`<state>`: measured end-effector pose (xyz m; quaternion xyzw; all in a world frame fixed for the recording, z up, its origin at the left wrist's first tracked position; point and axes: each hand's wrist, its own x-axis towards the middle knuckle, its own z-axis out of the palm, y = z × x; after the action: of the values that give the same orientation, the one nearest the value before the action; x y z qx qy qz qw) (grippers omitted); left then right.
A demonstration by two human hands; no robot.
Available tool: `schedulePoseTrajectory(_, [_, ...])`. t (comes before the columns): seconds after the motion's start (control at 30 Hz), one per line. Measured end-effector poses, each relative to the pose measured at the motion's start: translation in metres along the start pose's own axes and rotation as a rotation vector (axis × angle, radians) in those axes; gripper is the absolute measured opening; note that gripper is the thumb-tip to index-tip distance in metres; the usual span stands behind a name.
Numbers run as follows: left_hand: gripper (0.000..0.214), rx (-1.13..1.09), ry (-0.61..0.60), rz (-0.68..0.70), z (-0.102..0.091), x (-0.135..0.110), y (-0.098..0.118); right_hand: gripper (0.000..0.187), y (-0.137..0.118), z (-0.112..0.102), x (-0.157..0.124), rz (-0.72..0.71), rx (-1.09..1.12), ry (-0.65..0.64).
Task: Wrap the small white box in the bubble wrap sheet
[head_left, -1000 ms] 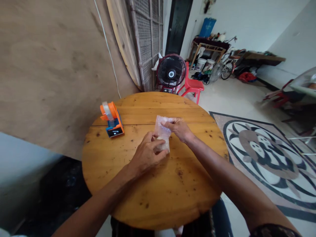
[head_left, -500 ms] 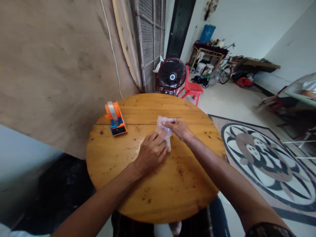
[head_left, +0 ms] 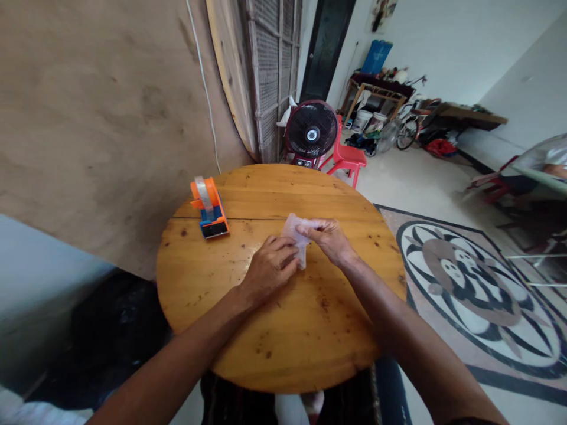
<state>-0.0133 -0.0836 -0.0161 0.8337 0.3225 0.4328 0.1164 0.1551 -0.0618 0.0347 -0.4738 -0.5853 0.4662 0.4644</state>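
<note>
A small piece of pinkish, see-through bubble wrap (head_left: 295, 227), perhaps folded, is held between my two hands just at the middle of the round wooden table (head_left: 266, 342). My right hand (head_left: 330, 239) pinches its right edge between thumb and fingers. Curled fingers of my left hand (head_left: 272, 262) grip its lower left side, low over the tabletop; the left thumb is partly hidden. I cannot tell whether anything is inside the wrap. Left of both hands, an orange and blue tape dispenser (head_left: 210, 209) stands on the table with a roll of clear tape in it.
A wooden board (head_left: 110, 118) leans along the table's left side. Beyond the far edge stand a fan (head_left: 312, 133) and a red plastic chair (head_left: 348, 154). Black bags (head_left: 119, 319) lie at the lower left. A person's arm (head_left: 556, 170) shows at the far right.
My right hand has moved slightly right and toward me, and the upper part of the bubble wrap has tilted to the right with it. The left hand's fingers have shifted a little on the wrap.
</note>
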Motion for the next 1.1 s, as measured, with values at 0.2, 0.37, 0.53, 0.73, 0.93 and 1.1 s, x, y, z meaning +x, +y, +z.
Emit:
schedulePoseTrajectory(0.2, [0.012,-0.025,0.044,-0.019,0.004,-0.001,0.0,0.022,0.012,0.001,-0.013,-0.062,0.045,0.038])
schedulePoseTrajectory(0.37, [0.01,-0.035,0.071,-0.049,0.004,-0.002,0.004,0.02,0.021,0.01,-0.026,-0.123,0.011,0.096])
schedulePoseTrajectory(0.53, [0.012,-0.027,0.085,-0.072,0.004,-0.005,0.007,0.015,0.029,0.016,-0.04,-0.231,-0.026,0.071])
schedulePoseTrajectory(0.73, [0.018,-0.018,0.073,-0.158,0.005,-0.008,0.007,0.02,0.034,0.005,-0.048,-0.375,-0.258,-0.002])
schedulePoseTrajectory(0.93, [0.013,0.05,0.019,-0.167,-0.002,-0.006,0.004,0.034,0.033,-0.008,-0.055,-0.529,-0.599,-0.152])
schedulePoseTrajectory(1.1, [0.016,0.047,-0.045,-0.149,-0.02,-0.002,-0.005,0.042,0.034,-0.012,-0.058,-0.639,-0.775,-0.235])
